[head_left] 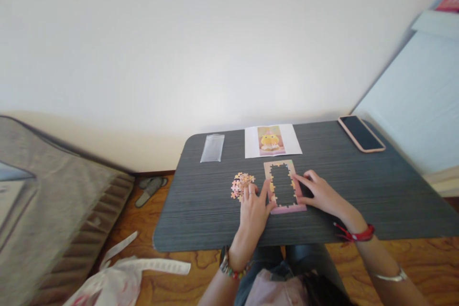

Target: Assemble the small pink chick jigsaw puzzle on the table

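Note:
A rectangular jigsaw puzzle border point(289, 209), pinkish with a hollow middle, lies flat on the dark table. My left hand point(253, 208) has its fingers spread, with thumb and index finger touching the border's left side. Its other fingertips reach the lower edge of a heap of loose puzzle pieces point(241, 182). On the opposite side, my right hand point(322, 194) rests its thumb and index finger, set apart, against the border's right edge. Behind the border lies a creased reference sheet point(292, 138) printed with a yellow character.
A clear plastic bag point(213, 148) lies at the table's point(201, 220) back left. A phone point(361, 134) sits at the back right, near a pale panel point(416, 91). White wall borders the table's far edge. Slippers point(149, 190) and a plastic bag point(118, 282) are on the floor, left.

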The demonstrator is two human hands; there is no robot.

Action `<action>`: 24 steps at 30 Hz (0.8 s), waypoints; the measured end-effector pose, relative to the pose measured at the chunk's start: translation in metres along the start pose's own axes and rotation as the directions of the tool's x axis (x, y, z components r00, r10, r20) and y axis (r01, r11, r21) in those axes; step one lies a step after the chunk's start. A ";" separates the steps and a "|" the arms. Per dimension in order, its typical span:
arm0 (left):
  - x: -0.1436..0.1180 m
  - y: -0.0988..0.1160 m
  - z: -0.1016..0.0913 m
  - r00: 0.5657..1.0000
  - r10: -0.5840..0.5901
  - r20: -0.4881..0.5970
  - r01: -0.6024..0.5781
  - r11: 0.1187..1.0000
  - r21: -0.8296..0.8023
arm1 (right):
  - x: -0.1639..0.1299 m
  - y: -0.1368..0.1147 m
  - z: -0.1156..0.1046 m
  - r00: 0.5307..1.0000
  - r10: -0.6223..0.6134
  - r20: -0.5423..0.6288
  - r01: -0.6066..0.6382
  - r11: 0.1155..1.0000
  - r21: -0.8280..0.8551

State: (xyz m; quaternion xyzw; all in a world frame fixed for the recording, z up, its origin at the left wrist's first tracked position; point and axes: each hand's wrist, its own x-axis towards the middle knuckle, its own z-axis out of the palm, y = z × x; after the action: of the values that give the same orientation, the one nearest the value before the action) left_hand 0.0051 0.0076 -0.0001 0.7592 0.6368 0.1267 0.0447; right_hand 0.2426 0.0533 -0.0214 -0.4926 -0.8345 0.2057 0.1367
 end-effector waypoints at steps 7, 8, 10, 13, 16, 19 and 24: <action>-0.016 -0.020 -0.010 0.992 0.114 -0.049 -0.117 0.991 -0.066 | -0.007 -0.003 0.009 0.987 0.069 -0.147 -0.057 0.995 0.083; -0.019 -0.026 -0.011 0.991 0.110 -0.077 -0.117 0.990 -0.082 | -0.008 -0.005 0.012 0.979 0.083 -0.188 -0.067 0.994 0.091; -0.024 -0.039 -0.013 0.988 0.052 -0.146 -0.067 0.992 -0.103 | -0.012 -0.012 0.018 0.958 0.103 -0.269 -0.080 0.993 0.092; -0.027 -0.057 -0.013 0.971 -0.080 -0.227 0.062 0.994 -0.087 | -0.019 -0.028 0.026 0.928 0.097 -0.361 -0.073 0.994 0.080; -0.024 -0.066 -0.012 0.952 -0.150 -0.267 0.141 0.989 -0.052 | -0.024 -0.045 0.030 0.902 0.046 -0.429 -0.010 0.996 0.087; -0.018 -0.063 -0.011 0.933 -0.216 -0.286 0.211 0.976 -0.050 | -0.029 -0.057 0.031 0.887 -0.017 -0.462 0.067 0.993 0.092; -0.010 -0.051 -0.011 0.919 -0.270 -0.289 0.262 0.963 -0.066 | -0.038 -0.062 0.026 0.887 -0.107 -0.450 0.168 0.981 0.098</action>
State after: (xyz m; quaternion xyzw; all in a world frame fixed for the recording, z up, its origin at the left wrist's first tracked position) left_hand -0.0479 0.0066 -0.0027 0.6377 0.7317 0.2396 -0.0243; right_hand 0.2020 -0.0125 -0.0151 -0.4558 -0.7986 0.1335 0.3697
